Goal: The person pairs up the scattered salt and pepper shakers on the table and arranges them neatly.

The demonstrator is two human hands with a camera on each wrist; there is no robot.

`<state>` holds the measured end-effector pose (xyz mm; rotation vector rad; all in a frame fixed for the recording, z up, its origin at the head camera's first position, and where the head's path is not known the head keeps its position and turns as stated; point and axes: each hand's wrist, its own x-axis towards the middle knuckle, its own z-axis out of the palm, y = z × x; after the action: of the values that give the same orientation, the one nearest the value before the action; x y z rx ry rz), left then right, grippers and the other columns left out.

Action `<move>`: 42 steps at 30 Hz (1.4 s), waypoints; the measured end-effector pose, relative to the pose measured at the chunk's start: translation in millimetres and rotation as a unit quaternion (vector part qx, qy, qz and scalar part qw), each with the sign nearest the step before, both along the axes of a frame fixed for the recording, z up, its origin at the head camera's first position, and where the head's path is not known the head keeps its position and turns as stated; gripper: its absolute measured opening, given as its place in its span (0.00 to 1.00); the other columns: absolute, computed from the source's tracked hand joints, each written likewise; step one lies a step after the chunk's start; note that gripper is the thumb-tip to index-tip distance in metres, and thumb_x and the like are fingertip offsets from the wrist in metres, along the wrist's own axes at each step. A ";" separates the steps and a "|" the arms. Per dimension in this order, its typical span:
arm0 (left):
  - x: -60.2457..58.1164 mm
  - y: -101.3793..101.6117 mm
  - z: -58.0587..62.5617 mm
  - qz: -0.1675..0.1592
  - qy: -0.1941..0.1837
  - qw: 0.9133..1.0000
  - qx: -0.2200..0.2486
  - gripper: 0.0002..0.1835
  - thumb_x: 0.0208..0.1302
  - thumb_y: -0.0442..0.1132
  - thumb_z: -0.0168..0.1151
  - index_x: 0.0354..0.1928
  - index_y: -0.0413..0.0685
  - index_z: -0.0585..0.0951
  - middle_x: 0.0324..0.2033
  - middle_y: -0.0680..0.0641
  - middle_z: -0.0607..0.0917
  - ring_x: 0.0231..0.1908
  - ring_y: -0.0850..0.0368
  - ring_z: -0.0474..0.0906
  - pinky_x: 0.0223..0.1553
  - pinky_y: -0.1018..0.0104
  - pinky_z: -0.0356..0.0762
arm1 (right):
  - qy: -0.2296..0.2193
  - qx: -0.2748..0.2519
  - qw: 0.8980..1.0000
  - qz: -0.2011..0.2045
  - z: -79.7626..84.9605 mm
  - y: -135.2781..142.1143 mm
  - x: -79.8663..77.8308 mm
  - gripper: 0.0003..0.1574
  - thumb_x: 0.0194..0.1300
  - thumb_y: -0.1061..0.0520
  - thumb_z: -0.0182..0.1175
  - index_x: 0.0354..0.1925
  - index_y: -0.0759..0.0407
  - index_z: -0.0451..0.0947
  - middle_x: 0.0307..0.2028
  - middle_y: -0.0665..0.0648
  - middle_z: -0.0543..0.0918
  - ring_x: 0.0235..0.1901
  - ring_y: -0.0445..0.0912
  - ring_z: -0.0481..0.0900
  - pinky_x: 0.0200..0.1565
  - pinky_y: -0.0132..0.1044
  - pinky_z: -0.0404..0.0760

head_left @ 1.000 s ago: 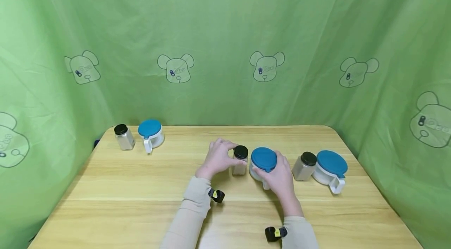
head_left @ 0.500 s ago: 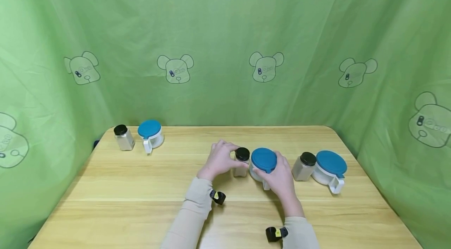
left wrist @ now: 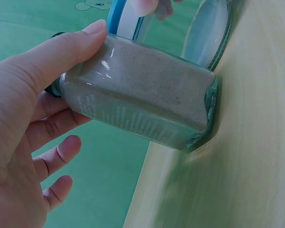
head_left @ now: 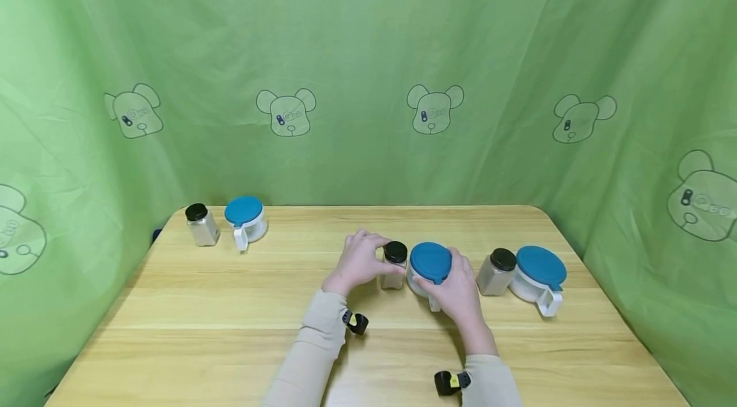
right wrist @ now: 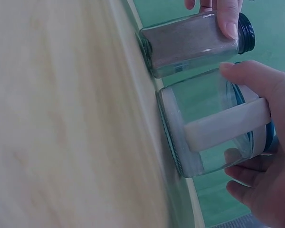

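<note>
My left hand [head_left: 360, 260] pinches a square glass spice jar [left wrist: 142, 85] between thumb and fingers, just below its black lid [head_left: 395, 251]. Greyish powder fills most of the jar, and the last two fingers stay off it. Right beside it, my right hand [head_left: 457, 285] grips a round glass seasoning pot [right wrist: 209, 104] with a blue lid [head_left: 430, 260] and a white handle [right wrist: 228, 124]. Thumb and fingers straddle the pot near its lid, and the handle points toward me. A little white content lies at the pot's bottom. Both containers stand upright at the table.
To the right, another black-lidded jar [head_left: 496, 274] stands against a larger blue-lidded pot [head_left: 541, 266]. At the back left are a further black-lidded jar [head_left: 203, 228] and blue-lidded pot [head_left: 246, 218]. A green curtain [head_left: 357, 164] hangs behind the wooden table [head_left: 230, 311].
Over the last second my left hand has shifted the spice jar slightly right, closer to the held pot. The right hand and its pot have stayed nearly still.
</note>
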<state>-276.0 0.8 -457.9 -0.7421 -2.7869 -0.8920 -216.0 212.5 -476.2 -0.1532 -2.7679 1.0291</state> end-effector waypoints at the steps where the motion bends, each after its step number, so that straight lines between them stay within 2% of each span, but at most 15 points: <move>1: 0.0 0.1 -0.3 0.000 -0.001 1.000 0.001 0.37 0.43 0.65 0.74 0.55 0.55 0.82 0.53 0.54 0.85 0.50 0.58 0.71 0.53 0.60 0.61 | -0.001 0.000 1.000 0.001 -0.4 0.3 -0.1 0.65 0.52 0.39 0.72 0.72 0.67 0.50 0.66 0.72 0.63 0.65 0.67 0.64 0.61 0.65 0.69; 23: -0.9 2.8 -3.3 -0.010 0.000 1.000 0.008 0.38 0.42 0.65 0.74 0.55 0.54 0.82 0.53 0.54 0.85 0.50 0.57 0.72 0.53 0.60 0.63 | -0.004 -0.004 1.000 0.016 -1.2 1.3 -0.8 0.64 0.53 0.39 0.71 0.71 0.68 0.48 0.65 0.73 0.62 0.63 0.66 0.66 0.61 0.64 0.69; 33: -0.9 3.6 -2.2 -0.016 -0.013 1.000 0.003 0.38 0.43 0.63 0.74 0.56 0.54 0.81 0.52 0.54 0.85 0.50 0.56 0.73 0.53 0.60 0.64 | -0.002 -0.004 1.000 0.019 -0.8 1.7 -0.3 0.64 0.53 0.40 0.71 0.71 0.68 0.48 0.64 0.73 0.62 0.63 0.66 0.66 0.61 0.63 0.69; 42: -0.4 4.2 -1.3 -0.015 -0.040 0.999 0.003 0.37 0.44 0.62 0.75 0.56 0.54 0.80 0.50 0.55 0.85 0.50 0.56 0.73 0.54 0.60 0.63 | -0.006 -0.002 1.000 0.024 0.4 2.0 1.1 0.65 0.53 0.38 0.70 0.72 0.67 0.47 0.65 0.73 0.61 0.64 0.66 0.65 0.61 0.63 0.69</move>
<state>-276.4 5.1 -459.2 -0.7643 -2.8477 -0.9562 -214.9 214.5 -475.7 -0.0950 -2.7923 1.0497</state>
